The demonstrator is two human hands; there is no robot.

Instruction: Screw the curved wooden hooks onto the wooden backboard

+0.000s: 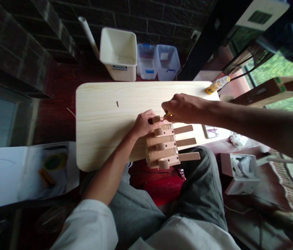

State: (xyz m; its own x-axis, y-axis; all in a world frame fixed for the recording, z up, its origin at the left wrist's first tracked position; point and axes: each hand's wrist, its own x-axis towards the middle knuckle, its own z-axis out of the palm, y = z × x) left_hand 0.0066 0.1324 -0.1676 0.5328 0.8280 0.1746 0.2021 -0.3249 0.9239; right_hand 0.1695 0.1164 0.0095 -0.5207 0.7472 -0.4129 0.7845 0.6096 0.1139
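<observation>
A brown cardboard piece (150, 150), wrapped in shiny tape, lies at the table's near edge and partly overhangs it. Several tan straps with dark round fasteners run across it, their loops at the left and flat ends sticking out right. My left hand (145, 124) grips the top strap and its loop at the upper left corner. Closed around a small yellow-handled tool (167, 114), my right hand (177, 107) holds its tip down at the top strap. The tip itself is too small to make out.
On the pale wooden table (99, 128) are a small dark screw-like object (117, 103), a clear bottle with yellow ends (217, 85) and a phone-like item (210, 131). Beyond stand a cream bin (121, 71) and two clear tubs. An open white box (73, 166) sits left.
</observation>
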